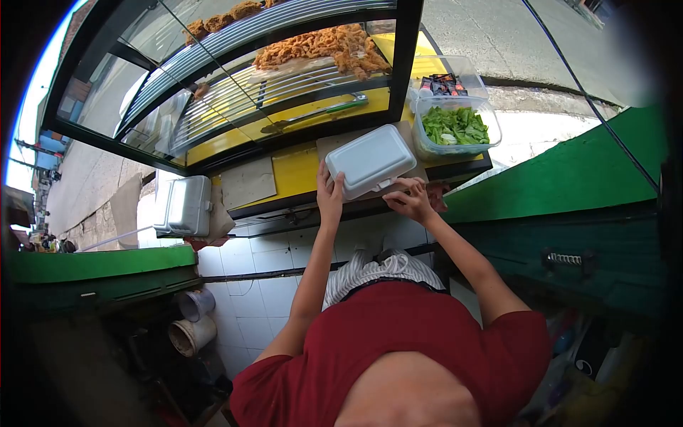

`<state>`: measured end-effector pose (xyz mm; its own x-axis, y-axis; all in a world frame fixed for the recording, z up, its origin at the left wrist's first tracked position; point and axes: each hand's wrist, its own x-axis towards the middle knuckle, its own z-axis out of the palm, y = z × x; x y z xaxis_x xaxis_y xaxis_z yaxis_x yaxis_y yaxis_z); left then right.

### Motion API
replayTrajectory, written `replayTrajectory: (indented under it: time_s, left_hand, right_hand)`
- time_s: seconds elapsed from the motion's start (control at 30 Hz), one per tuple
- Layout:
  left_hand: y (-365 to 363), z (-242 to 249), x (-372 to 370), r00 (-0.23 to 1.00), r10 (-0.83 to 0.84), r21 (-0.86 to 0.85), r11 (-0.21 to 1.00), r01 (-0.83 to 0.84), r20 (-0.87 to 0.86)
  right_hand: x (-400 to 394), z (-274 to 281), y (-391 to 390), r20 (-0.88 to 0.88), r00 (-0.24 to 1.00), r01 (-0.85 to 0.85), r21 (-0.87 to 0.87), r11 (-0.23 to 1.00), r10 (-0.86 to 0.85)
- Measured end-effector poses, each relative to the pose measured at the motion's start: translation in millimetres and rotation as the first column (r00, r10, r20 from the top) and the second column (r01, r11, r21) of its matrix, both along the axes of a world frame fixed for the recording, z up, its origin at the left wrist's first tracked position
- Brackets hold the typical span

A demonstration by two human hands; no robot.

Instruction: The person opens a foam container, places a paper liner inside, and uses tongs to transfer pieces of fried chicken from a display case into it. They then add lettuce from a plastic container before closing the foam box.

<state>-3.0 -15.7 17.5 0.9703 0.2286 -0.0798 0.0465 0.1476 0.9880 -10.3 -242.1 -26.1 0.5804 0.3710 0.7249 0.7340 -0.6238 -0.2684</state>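
Observation:
A closed white foam takeaway box [370, 160] sits on a sheet of brown paper [332, 144] at the edge of the yellow counter. My left hand [329, 191] grips its left end, thumb along the near side and fingers round the far side. Close to the lid tab at the box's near right corner is my right hand [413, 199], its fingers curled and drawn together. Whether those fingertips hold the tab or something small, I cannot make out. Right of the box stands a clear plastic tub of lettuce [455, 127].
A glass display case [235, 78] holds fried chicken [320, 50] and tongs [313, 114]. Behind the lettuce is a tub of sachets [442, 85]. More foam boxes [186, 206] stand at left, near brown paper [248, 182]. Green panels [562, 167] flank me; buckets [192, 334] are below left.

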Motion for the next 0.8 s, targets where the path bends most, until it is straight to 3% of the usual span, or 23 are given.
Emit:
replayTrajectory:
  time_s: [0.07, 0.17, 0.2, 0.27, 0.37, 0.5, 0.63, 0.8]
  left_hand:
    - [-1.8, -2.5, 0.9, 0.998, 0.01, 0.023, 1.0, -0.011, 0.057]
    - [-7.7, -8.1, 4.9, 0.975, 0.023, 0.108, 0.993, -0.048, 0.22]
    - [-10.3, -3.5, 3.9, 0.966, 0.01, 0.358, 0.928, -0.105, 0.257]
    - [-15.8, 11.3, -0.8, 0.95, -0.034, 0.758, 0.611, -0.227, 0.312]
    - [-23.0, 12.9, 1.0, 0.982, -0.131, 0.588, 0.808, 0.028, 0.134]
    - [-15.0, 11.0, -0.6, 0.962, -0.083, 0.535, 0.842, -0.073, 0.261]
    - [8.2, 50.9, -33.3, 0.956, 0.018, 0.497, 0.851, -0.169, 0.294]
    - [44.8, 74.1, -102.1, 0.948, 0.205, 0.441, 0.847, -0.296, 0.243]
  right_hand:
    - [10.8, 12.1, 0.8, 0.003, 0.999, 0.04, 0.081, 0.996, -0.04]
    - [32.6, 54.0, 10.6, -0.132, 0.98, 0.166, 0.141, 0.976, -0.148]
    - [42.1, 64.2, 15.2, -0.181, 0.967, 0.206, 0.157, 0.966, -0.176]
    - [57.5, 77.7, 21.6, -0.278, 0.934, 0.281, 0.182, 0.942, -0.225]
    - [72.3, 69.3, 23.6, -0.754, 0.651, 0.346, 0.191, 0.919, -0.088]
    - [81.7, 66.3, 27.4, -0.713, 0.701, 0.266, 0.282, 0.922, 0.017]
    - [66.0, 105.2, 46.2, -0.717, 0.647, 0.118, 0.429, 0.896, 0.258]
    - [26.3, 143.3, 92.2, -0.783, 0.391, 0.006, 0.527, 0.85, 0.483]
